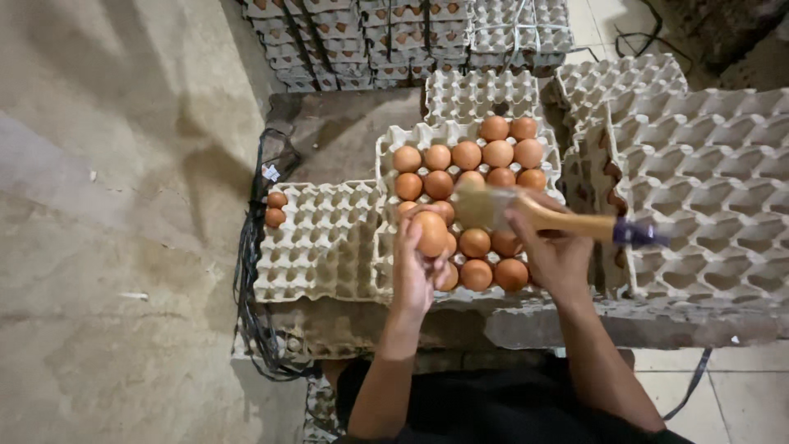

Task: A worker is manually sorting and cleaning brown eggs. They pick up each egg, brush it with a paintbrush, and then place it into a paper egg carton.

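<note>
The left hand (413, 275) pinches a brown egg (431, 233) just above the full tray (386, 156), and the right hand (552, 251) is wrapped tight around a brush (534, 214) whose bristles sit beside that egg.

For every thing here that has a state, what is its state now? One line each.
Left hand: shut on a brown egg, lifted above the tray.
Right hand: shut on a paintbrush, bristles by the egg.
Middle egg tray: nearly full of brown eggs.
Left egg tray: two eggs at its left edge, the rest bare.
Right egg trays: stacked, no eggs visible.
</note>
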